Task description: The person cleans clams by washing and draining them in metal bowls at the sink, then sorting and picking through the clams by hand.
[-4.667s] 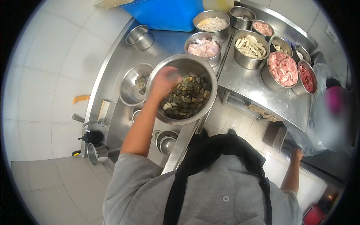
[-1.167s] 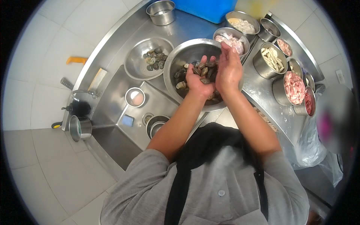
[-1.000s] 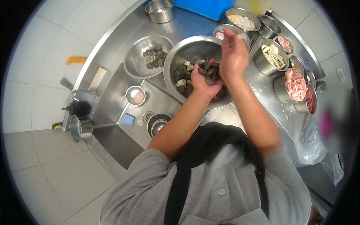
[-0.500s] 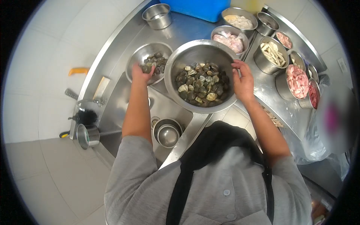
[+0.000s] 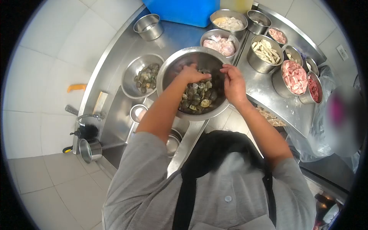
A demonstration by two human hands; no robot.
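A large steel bowl (image 5: 167, 72) sits in front of me, tilted toward me, with a heap of dark clams (image 5: 196, 96) inside. My left hand (image 5: 191, 74) reaches into it over the far side of the heap, thumb spread from the fingers; the fingertips are partly hidden. On the bowl's right rim, my right hand (image 5: 234, 85) grips with the fingers over the edge. Left of the large bowl stands a smaller steel bowl (image 5: 128, 78) holding a smaller pile of clams (image 5: 147, 78).
Below the bowls is a sink (image 5: 119, 119) with a small round steel container (image 5: 138, 113). A pot of raw chicken (image 5: 219, 44), a pot of pale strips (image 5: 265, 51) and a pot of sliced meat (image 5: 294, 76) stand right. A blue bin (image 5: 184, 11) is at the back.
My left hand has left the smaller bowl and moved right into the large bowl of clams. My right hand stays on the rim. The view has shifted slightly.
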